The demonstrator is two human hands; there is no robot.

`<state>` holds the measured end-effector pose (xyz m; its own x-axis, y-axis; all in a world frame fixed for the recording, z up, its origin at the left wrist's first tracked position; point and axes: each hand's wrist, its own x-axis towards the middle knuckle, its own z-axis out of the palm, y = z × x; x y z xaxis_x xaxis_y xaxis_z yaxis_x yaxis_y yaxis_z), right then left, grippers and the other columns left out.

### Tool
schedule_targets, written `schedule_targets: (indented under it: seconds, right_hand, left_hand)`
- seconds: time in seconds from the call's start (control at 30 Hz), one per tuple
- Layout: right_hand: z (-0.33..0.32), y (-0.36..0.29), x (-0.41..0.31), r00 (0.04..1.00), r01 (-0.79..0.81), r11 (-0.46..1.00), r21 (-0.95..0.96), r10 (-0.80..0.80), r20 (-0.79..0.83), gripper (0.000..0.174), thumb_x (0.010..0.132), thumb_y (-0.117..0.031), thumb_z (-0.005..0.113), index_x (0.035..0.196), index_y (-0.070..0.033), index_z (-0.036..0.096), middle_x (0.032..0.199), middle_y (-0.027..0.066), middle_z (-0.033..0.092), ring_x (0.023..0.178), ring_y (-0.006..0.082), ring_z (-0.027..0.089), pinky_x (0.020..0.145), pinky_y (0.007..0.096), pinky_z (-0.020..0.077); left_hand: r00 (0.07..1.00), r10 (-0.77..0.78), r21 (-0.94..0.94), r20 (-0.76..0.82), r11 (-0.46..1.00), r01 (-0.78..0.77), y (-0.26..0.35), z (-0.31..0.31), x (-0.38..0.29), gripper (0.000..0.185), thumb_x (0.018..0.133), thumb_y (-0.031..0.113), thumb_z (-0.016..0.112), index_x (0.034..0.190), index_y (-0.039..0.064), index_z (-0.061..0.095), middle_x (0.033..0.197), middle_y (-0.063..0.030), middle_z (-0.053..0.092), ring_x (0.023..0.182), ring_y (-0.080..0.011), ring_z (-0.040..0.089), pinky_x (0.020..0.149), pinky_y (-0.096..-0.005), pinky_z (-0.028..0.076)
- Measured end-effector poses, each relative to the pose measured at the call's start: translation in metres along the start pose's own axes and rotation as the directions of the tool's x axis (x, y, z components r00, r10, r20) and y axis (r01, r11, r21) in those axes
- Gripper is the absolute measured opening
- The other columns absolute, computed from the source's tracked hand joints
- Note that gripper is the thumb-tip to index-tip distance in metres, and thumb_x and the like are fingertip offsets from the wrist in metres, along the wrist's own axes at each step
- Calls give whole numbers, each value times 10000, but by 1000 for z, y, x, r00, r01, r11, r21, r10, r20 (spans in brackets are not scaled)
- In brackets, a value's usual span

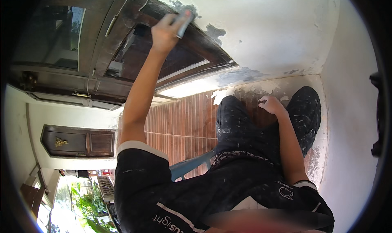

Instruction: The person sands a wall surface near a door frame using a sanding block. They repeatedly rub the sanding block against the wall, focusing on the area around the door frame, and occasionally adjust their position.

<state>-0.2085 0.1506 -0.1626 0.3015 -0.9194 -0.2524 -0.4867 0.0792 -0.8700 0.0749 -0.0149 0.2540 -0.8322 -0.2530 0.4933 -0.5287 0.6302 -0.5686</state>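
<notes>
My left hand (165, 34) is raised to the wall beside the dark wooden frame of a glazed door or window (211, 54). It grips a small flat grey hand tool (185, 26), blurred, so whether it is a scraper or a sanding block cannot be told. The tool lies against or close over a dark grey patch (190, 9) in the white wall (269, 28). Low between my knees hangs my right hand (272, 105), its fingers loosely bent and nothing visible in them. My dark trousers (245, 122) carry white specks.
Peeled paint flakes (223, 93) lie on the reddish-brown slatted floor (180, 119) along the wall's foot. Another bare patch (216, 32) marks the wall. A blue-grey chair part (193, 164) shows beside me. A second wall (352, 110) rises close on my right. Plants (88, 199) stand outside.
</notes>
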Motion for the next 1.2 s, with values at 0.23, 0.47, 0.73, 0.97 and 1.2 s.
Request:
schedule_targets:
  seconds: [0.23,0.47,0.73,0.97,1.2]
  right_hand:
    - [-2,-1,-2,999,33,999,-22,-33,-30,437,830,-293,763,1149,0,710,1038,225,724,956,351,700,855,417,537]
    - [-6,-1,-6,998,43,999,-34,-44,-36,428,826,-285,760,1128,14,711,1061,223,723,986,364,694,869,420,530]
    - [-3,1,-3,998,45,999,-7,-45,-34,391,823,-277,754,1094,4,724,1071,233,717,1003,374,689,882,420,530]
    - [-7,-1,-6,1000,14,1000,-22,-14,-7,425,821,-297,756,1116,6,718,1084,238,714,1038,380,680,911,424,523]
    - [-3,1,-1,1000,20,999,-32,-20,-2,433,822,-298,756,1126,8,714,1096,237,713,1043,369,683,915,417,524]
  left_hand:
    - [997,9,3,-72,1000,-9,10,10,-1,602,736,91,734,1300,298,694,906,-42,628,706,-223,655,585,-331,551]
    - [984,-144,12,-106,989,146,7,5,-3,586,730,74,736,1277,281,704,914,-42,642,731,-220,662,603,-337,554]
    - [995,-83,-18,-57,996,83,26,15,-10,573,733,35,721,1254,274,719,908,-48,651,775,-239,669,651,-338,564]
    - [985,-114,-20,-126,994,112,23,16,-11,547,736,42,743,1239,257,732,905,-46,664,766,-244,672,638,-342,555]
    - [999,5,-20,-32,1000,-6,24,12,-15,540,732,54,749,1233,252,739,855,-43,641,711,-231,652,603,-337,538]
